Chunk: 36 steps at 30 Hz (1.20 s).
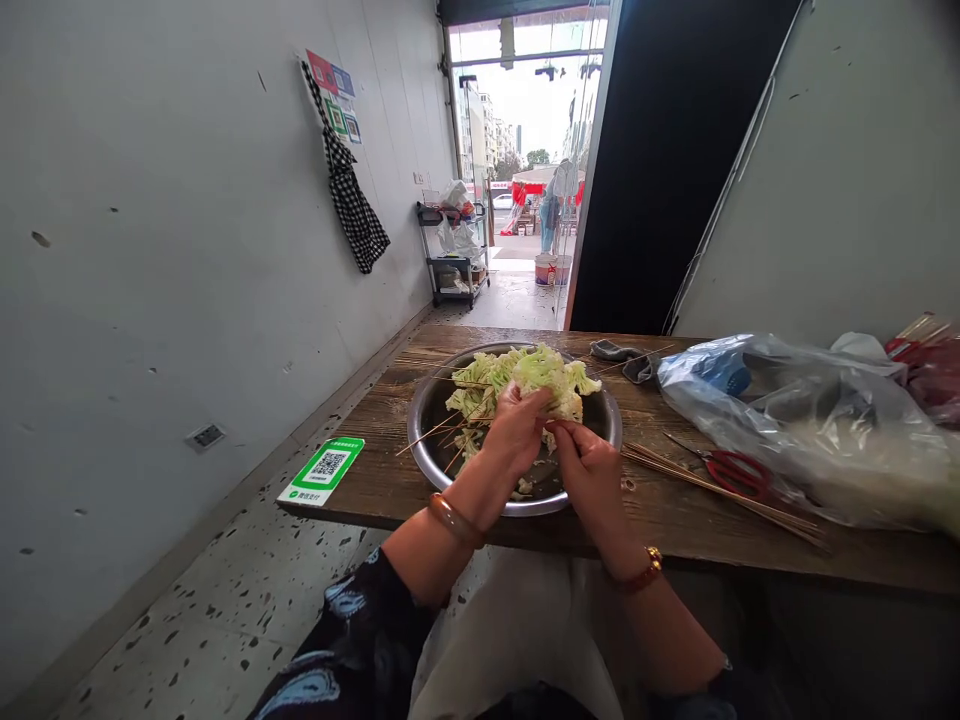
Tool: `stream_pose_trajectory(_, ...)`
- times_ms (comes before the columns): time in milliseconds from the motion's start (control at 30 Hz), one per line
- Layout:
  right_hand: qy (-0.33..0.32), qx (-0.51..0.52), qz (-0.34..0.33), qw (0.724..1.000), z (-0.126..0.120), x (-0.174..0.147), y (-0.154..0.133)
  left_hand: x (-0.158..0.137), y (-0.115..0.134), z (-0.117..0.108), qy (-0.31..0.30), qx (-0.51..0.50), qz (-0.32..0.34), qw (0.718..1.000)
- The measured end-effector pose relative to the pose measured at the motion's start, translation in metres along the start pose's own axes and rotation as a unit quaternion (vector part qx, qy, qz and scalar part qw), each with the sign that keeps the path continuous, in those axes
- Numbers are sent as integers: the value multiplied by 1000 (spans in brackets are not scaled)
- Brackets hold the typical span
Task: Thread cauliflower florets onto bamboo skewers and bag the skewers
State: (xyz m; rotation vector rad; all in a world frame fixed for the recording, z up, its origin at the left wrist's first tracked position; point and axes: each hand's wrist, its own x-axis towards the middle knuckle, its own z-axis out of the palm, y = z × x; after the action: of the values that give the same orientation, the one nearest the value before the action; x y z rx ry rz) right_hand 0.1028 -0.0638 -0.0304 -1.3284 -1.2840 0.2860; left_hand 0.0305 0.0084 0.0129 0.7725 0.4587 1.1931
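Note:
A wide metal bowl (421,462) stands on the wooden table in front of me. Pale green-white cauliflower florets (471,402) lie in it, with thin bamboo skewers (429,437) sticking out to the left. Over the bowl, my left hand (511,432) is closed on a large cauliflower piece (546,368). My right hand (591,470) meets it from the right, thumb and fingers pinched together at the underside of the piece. Whatever lies in that pinch is hidden by the fingers.
To the right lie a bundle of skewers (731,492), red-handled scissors (739,474) and a large clear plastic bag (795,410). A dark grey cloth (636,364) rests behind the bowl. A green QR-code sign (327,470) sits at the table's left corner. Beyond are a cart (456,262) and a person (551,210) outside.

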Motion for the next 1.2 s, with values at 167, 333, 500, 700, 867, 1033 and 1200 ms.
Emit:
stream_pose_trajectory(167, 17, -13, 6, 1000, 1, 1, 1, -1, -2, 1, -3, 3, -5, 1000)
stream_pose_trajectory(333, 26, -25, 20, 999, 3, 5, 2, -3, -2, 2, -6, 7, -6, 1000)
stream_pose_trajectory(500, 11, -5, 39, 999, 0, 6, 2, -4, -1, -1, -15, 12, -9, 1000)
stream_pose_trajectory(700, 3, -2, 33, 999, 0, 6, 0, 2, 11, -6, -8, -30, 14, 999)
stream_pose_trajectory(867, -29, -8, 37, 999, 2, 4, 1, 8, 17, -12, 52, -47, 44, 997)
stream_pose_trajectory(1033, -49, -13, 32, 998, 1, 2, -2, 10, 17, -13, 64, -42, 36, 996)
stream_pose_trajectory(1200, -49, -19, 30, 998, 1, 1, -4, 8, 17, -12, 64, -44, 29, 997)
